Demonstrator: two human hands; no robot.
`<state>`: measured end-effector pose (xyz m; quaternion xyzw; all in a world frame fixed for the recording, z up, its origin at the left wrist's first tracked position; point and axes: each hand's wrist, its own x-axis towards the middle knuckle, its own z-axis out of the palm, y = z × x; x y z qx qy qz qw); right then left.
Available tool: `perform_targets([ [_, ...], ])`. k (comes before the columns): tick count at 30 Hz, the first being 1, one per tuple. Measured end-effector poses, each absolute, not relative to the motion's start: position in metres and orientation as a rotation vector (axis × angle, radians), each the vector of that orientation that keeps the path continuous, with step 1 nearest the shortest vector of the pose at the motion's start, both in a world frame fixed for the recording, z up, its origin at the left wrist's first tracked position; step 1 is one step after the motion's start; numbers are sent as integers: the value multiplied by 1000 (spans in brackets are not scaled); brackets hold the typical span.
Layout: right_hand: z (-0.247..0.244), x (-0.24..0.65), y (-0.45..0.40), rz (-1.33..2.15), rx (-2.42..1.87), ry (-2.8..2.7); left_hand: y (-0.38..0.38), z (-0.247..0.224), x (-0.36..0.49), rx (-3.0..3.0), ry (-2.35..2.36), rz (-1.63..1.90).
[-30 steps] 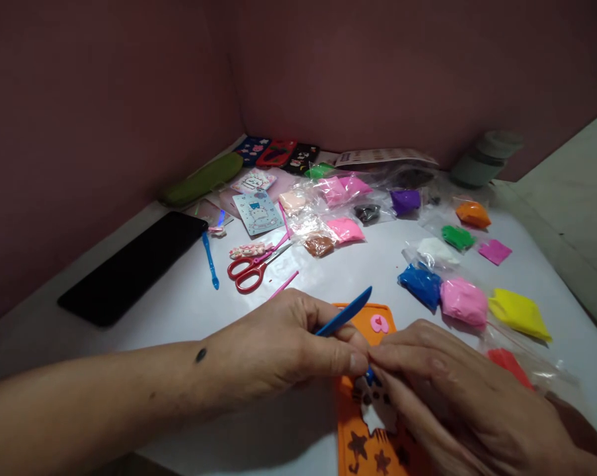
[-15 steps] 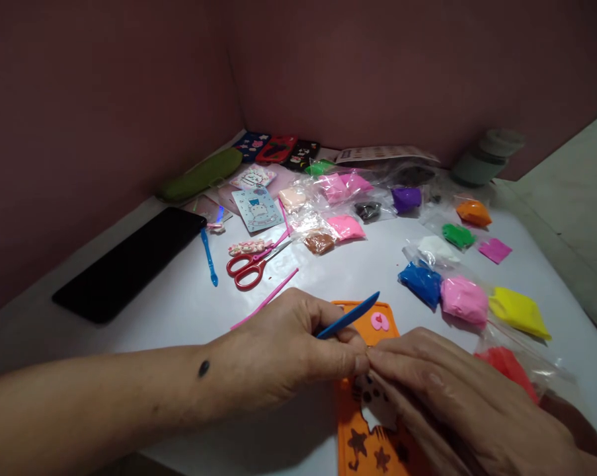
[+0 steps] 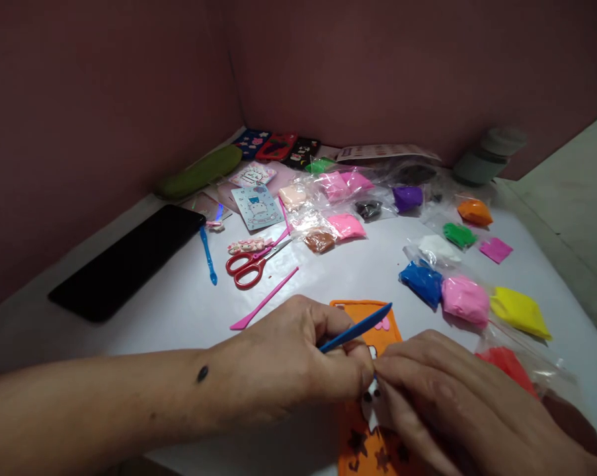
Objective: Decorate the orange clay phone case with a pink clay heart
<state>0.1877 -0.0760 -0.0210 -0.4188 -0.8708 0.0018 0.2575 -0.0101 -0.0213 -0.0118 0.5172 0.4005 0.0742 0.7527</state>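
Observation:
My left hand (image 3: 298, 357) is closed around a blue clay modelling knife (image 3: 356, 328), its blade pointing up and to the right. Its thumb and fingertips meet those of my right hand (image 3: 451, 390) above an orange clay-covered panel (image 3: 350, 413). The fingers of my right hand are pressed together, and whatever they pinch is hidden. Below the fingertips, a white clay figure with dark spots (image 3: 372, 411) lies on the panel, partly covered. Brown stars (image 3: 358, 441) decorate its lower end, and a pink heart (image 3: 383, 324) shows near the top, behind the blade.
Red-handled scissors (image 3: 248, 268), a pink modelling tool (image 3: 266, 299) and a blue one (image 3: 209, 258) lie to the left, near a black phone-like slab (image 3: 129, 261). Bagged clay, including blue (image 3: 421, 283), pink (image 3: 464, 301) and yellow (image 3: 521, 312), spreads rightward. A jar (image 3: 489, 157) stands behind.
My left hand has shifted slightly right and down, taking the blue knife with it, so the blade now crosses the pink heart. My right hand stays close, its fingers moved a little.

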Motion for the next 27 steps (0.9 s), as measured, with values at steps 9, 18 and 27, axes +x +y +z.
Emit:
perform_targets([
  [9,-26,185,-76,363,-1385,-2043,-8,-11,-18,873,785,343],
  [18,-32,189,-74,407,-1364,-2051,-5,-16,-18,748,780,384],
  [27,-33,190,-76,351,-1375,-2018,6,10,-33,1616,1145,139],
])
